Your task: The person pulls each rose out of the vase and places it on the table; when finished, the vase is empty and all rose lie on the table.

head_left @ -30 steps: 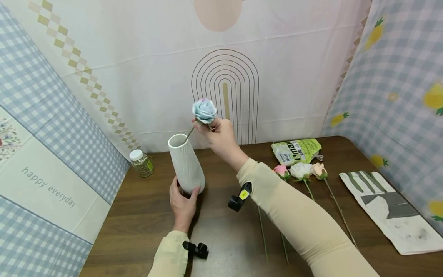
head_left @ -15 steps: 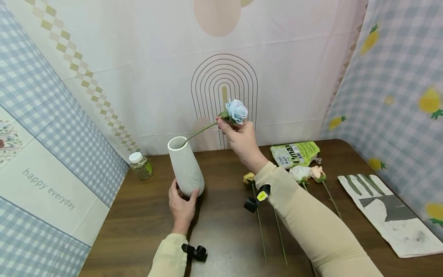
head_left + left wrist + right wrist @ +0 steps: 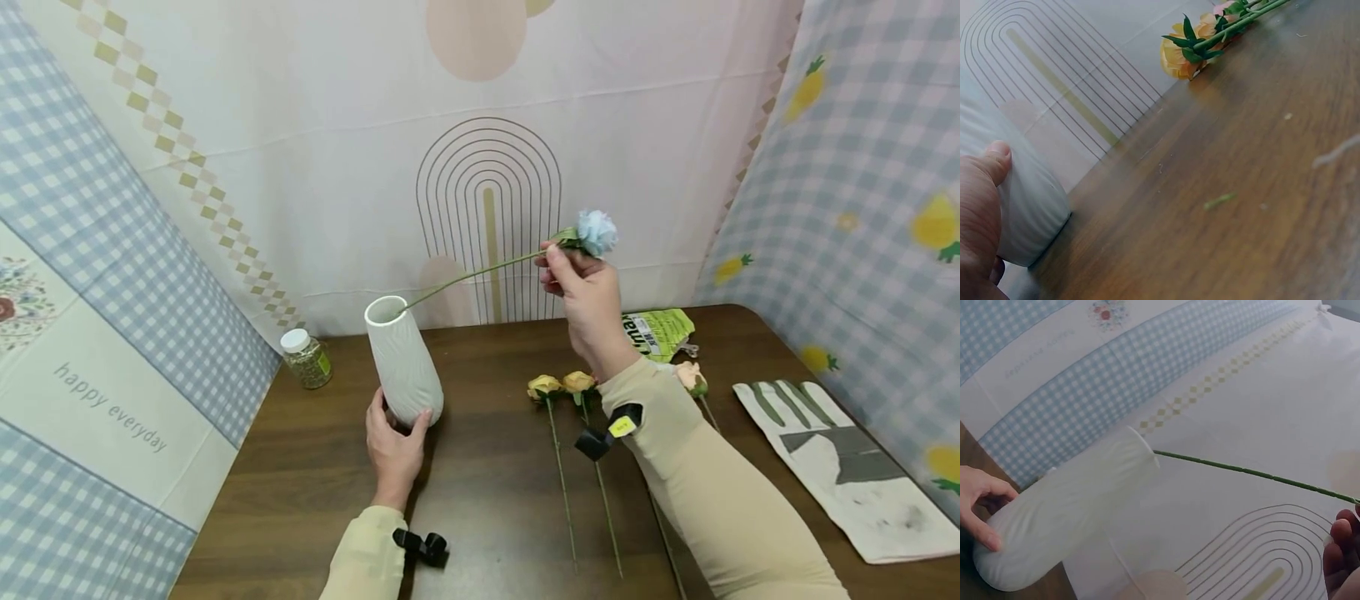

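Observation:
A white ribbed vase (image 3: 402,367) stands on the table, tilted a little to the left in the head view. Around its lower part my left hand (image 3: 395,454) grips it, the thumb along the vase's side in the left wrist view. My right hand (image 3: 588,304) pinches a blue rose (image 3: 597,232) by its green stem (image 3: 1254,473), just below the bloom. That stem slants down leftward to the vase's mouth; its lower end is at or inside the rim. How deep it reaches is hidden.
Two yellow roses (image 3: 543,387) lie right of the vase, near a peach rose (image 3: 691,377). A green packet (image 3: 660,332), partly behind the right hand, lies at the back. A lidded jar (image 3: 307,359) stands left; folded gloves (image 3: 847,467) lie at the right edge.
My right hand has moved rightward with the blue rose, and more of its stem shows outside the vase. The left hand and vase have stayed nearly in place.

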The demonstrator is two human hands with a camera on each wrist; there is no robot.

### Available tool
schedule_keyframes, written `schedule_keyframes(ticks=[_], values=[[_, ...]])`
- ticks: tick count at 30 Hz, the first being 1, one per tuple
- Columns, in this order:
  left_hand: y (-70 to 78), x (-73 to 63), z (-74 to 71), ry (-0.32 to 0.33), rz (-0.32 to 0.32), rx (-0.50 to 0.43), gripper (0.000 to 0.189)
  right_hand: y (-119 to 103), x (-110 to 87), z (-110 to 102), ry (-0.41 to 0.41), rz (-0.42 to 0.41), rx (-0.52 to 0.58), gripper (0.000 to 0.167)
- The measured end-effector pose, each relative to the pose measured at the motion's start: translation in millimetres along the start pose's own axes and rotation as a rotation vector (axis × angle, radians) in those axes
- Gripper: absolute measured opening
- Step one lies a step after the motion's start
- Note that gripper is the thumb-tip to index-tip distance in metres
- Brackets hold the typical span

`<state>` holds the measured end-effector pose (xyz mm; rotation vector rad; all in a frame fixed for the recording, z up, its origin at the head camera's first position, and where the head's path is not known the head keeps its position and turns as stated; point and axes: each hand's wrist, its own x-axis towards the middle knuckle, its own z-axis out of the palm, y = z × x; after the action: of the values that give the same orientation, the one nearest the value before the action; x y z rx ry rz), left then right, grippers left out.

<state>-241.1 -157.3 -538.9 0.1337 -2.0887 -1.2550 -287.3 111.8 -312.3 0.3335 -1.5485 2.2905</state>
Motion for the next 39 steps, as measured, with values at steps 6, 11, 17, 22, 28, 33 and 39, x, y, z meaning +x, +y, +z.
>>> schedule_keyframes(ticks=[6,11,17,22,28,33,39], values=[[-0.8,0.4,-0.4,-0.004,-0.004,0.000,0.083,-9,-4.9,-21,0.022,0.048,0.077,0.026],[-1.1,0.3,-0.4,0.007,0.018,0.009,0.083,4,-13.2,-33,-0.010,0.068,0.046,0.028],[-1.8,0.2,0.0,-0.002,0.011,-0.002,0.084,32,-27.6,-35,0.031,0.109,-0.034,0.028],[-1.5,0.6,0.2,0.000,0.005,-0.005,0.083,57,-43.6,-31,0.060,0.178,-0.084,0.027],[-1.1,0.7,0.8,-0.004,-0.001,-0.005,0.083,81,-66.7,-29,0.027,0.278,-0.156,0.031],[-1.1,0.7,1.0,-0.007,-0.009,0.002,0.083,97,-81.9,-30,0.020,0.330,-0.245,0.027],[-1.3,0.7,0.7,-0.002,-0.005,0.001,0.083,118,-95.5,-28,0.032,0.339,-0.263,0.017]])
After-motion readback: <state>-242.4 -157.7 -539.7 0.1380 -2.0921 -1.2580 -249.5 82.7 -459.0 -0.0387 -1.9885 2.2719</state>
